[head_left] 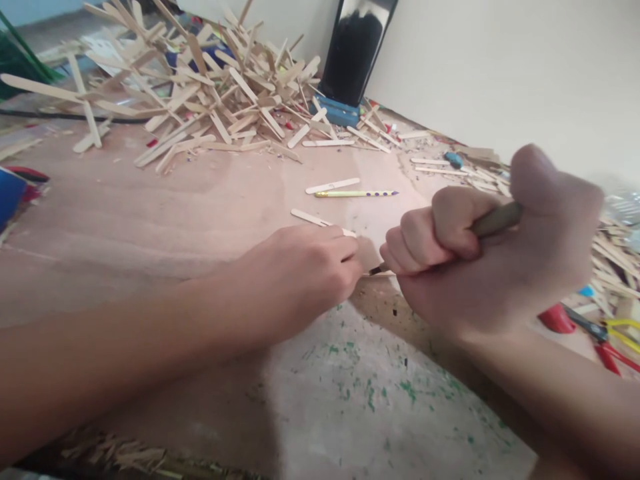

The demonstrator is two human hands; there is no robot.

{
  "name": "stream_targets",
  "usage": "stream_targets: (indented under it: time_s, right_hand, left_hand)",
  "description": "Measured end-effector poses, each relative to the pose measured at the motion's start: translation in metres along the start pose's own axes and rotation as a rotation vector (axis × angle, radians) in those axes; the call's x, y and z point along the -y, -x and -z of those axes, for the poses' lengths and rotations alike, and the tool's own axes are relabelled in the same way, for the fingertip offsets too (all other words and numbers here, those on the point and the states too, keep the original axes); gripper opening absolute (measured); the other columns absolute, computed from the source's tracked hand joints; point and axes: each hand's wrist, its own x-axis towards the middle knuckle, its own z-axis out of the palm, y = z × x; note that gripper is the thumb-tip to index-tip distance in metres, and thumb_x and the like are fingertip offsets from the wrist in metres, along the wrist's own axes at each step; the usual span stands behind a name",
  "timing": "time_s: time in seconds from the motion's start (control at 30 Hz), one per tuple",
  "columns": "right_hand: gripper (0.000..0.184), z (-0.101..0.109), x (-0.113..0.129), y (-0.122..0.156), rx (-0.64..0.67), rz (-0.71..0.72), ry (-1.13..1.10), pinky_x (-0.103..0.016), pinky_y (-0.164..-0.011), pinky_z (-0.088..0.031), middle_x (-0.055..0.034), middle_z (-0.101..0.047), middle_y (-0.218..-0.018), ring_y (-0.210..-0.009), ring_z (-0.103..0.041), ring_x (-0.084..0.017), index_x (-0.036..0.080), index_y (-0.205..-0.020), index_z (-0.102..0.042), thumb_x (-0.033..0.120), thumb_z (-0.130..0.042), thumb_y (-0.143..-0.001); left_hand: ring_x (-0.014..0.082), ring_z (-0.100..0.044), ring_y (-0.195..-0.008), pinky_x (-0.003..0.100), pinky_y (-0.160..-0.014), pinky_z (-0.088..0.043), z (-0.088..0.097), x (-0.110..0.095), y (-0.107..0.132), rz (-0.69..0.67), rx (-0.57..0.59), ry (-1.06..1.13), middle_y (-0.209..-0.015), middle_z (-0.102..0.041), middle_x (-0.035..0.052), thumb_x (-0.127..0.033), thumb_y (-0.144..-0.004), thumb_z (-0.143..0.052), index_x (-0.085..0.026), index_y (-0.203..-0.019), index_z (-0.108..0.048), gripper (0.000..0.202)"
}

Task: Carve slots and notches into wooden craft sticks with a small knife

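My right hand is closed in a fist around a carving tool with an olive-grey handle. Its narrow dark metal tip comes out below the fist, pointing left toward my other hand. My left hand rests on the board with curled fingers, right beside the tip; what its fingers hold is hidden. A thin pale strip of wood shows under the tip. Just behind the left hand lies a craft stick, its far end partly covered. Farther back are a yellow pencil and another craft stick.
A big heap of craft sticks fills the back left. A dark upright object on a blue base stands by the wall. Red-handled pliers and more sticks lie at right. Green specks dot the wooden board in front.
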Motion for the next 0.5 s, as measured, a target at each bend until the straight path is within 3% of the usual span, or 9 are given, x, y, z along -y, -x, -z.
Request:
stream_targets:
  time_s: [0.13,0.27,0.37,0.5]
  right_hand:
    - [0.071,0.0014,0.0023,-0.0015,0.012,-0.074,0.118,-0.031,-0.043,-0.023,0.0047,-0.011,-0.047,-0.04,-0.017,-0.01,0.021,-0.048,-0.022,0.046,-0.063,-0.1]
    - [0.079,-0.0022,0.0055,-0.0023,-0.052,-0.007,0.135,-0.031,-0.042,-0.02,0.0039,-0.003,-0.047,-0.041,-0.012,-0.011,0.019,-0.049,-0.011,0.045,-0.062,-0.103]
    - [0.077,-0.0029,0.0053,-0.002,-0.027,-0.054,0.194,-0.032,-0.041,-0.021,0.0048,-0.003,-0.051,-0.042,-0.01,-0.011,0.021,-0.05,-0.013,0.049,-0.061,-0.104]
    - [0.08,-0.0066,0.0061,-0.0018,-0.056,0.001,0.217,-0.033,-0.041,-0.021,0.0048,-0.004,-0.049,-0.043,-0.01,-0.011,0.022,-0.05,-0.011,0.052,-0.063,-0.102]
  left_hand:
    - [0.0188,-0.058,-0.072,0.035,-0.065,-0.043,0.0005,-0.0004,-0.0005,0.009,0.014,0.053,-0.081,-0.061,0.0008,0.001,-0.095,-0.051,-0.021,-0.081,-0.055,0.027]
    - [0.0181,-0.059,-0.076,0.033,-0.069,-0.047,-0.001,-0.0018,-0.0012,0.001,0.012,0.087,-0.084,-0.063,0.0018,0.003,-0.095,-0.049,-0.02,-0.082,-0.056,0.028]
    - [0.0186,-0.059,-0.077,0.033,-0.07,-0.047,-0.0042,-0.0033,-0.0006,0.019,-0.008,0.079,-0.084,-0.063,0.0022,0.002,-0.096,-0.048,-0.02,-0.083,-0.058,0.027]
    - [0.0187,-0.06,-0.077,0.033,-0.071,-0.048,-0.0077,-0.0034,0.0018,0.014,-0.032,0.077,-0.084,-0.063,0.0026,0.002,-0.098,-0.049,-0.019,-0.084,-0.06,0.028]
